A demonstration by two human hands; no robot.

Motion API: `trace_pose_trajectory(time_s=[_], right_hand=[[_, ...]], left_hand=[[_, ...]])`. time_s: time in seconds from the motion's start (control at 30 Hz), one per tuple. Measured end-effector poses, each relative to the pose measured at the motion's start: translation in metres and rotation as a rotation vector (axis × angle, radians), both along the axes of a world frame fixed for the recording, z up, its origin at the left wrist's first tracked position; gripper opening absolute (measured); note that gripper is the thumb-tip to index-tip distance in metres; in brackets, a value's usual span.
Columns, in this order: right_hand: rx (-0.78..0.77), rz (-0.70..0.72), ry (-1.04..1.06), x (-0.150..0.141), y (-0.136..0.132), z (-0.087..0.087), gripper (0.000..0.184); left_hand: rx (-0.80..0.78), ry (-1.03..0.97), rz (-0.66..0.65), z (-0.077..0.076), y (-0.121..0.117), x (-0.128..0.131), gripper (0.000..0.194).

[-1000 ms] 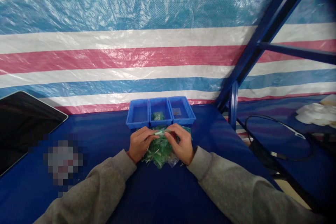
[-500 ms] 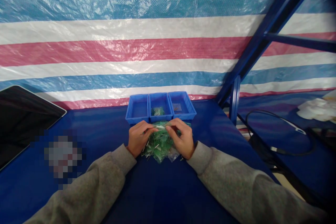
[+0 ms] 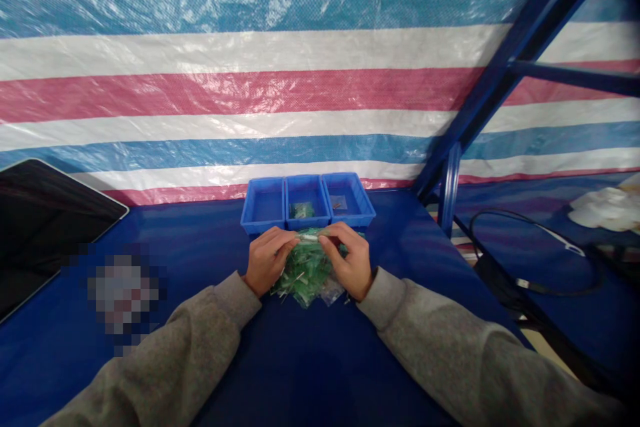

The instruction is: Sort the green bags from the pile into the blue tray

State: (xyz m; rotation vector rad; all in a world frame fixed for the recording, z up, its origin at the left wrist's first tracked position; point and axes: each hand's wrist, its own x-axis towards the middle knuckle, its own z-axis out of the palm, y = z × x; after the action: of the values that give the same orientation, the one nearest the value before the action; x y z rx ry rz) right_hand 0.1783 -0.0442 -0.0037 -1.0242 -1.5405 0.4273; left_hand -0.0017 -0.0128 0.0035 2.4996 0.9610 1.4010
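Between my two hands is a small clear plastic bag [image 3: 309,238] with something whitish in it, pinched at both ends. My left hand [image 3: 269,259] grips its left end between thumb and fingers, and my right hand [image 3: 349,259] grips the right end the same way. Just below lies a pile of green plastic bags [image 3: 306,280] with thin light-coloured pieces among them, partly hidden by my hands. A clear bag [image 3: 331,289] lies at the pile's right side. What exactly is inside the held bag is too small to tell.
Behind my hands stand three blue bins: a left bin [image 3: 263,221], a middle bin [image 3: 307,221] holding a greenish bag [image 3: 302,210], and a right bin [image 3: 353,221] with a small clear bag [image 3: 338,203]. A dark screen [image 3: 45,227] is at left, a black cable [image 3: 550,292] at right.
My hands have risen very slightly, and the pinched bag now shows more flat and stretched between the fingertips. The pile and the bins look the same.
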Motion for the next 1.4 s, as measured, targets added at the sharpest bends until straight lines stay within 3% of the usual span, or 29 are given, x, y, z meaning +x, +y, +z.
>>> trace_pose_trajectory(time_s=[0.27, 0.87, 0.97, 1.13, 1.4], right_hand=[[-0.027, 0.008, -0.01, -0.001, 0.0, -0.002, 0.015], [-0.035, 0.0, -0.007, -0.002, 0.003, -0.007, 0.02], [-0.039, 0.008, 0.036, -0.002, 0.003, -0.008, 0.033], [0.031, 0.024, 0.026, -0.004, 0.001, -0.004, 0.02], [0.062, 0.073, -0.001, -0.002, 0.002, -0.005, 0.032]], left_hand=[[-0.037, -0.026, 0.029, 0.003, -0.003, 0.0, 0.013], [0.065, -0.072, 0.124, -0.005, -0.003, 0.0, 0.015], [0.035, -0.06, 0.115, -0.005, -0.003, 0.0, 0.018], [-0.019, -0.005, 0.032, 0.001, -0.006, -0.003, 0.02], [-0.009, 0.018, -0.025, 0.006, -0.006, -0.004, 0.027]])
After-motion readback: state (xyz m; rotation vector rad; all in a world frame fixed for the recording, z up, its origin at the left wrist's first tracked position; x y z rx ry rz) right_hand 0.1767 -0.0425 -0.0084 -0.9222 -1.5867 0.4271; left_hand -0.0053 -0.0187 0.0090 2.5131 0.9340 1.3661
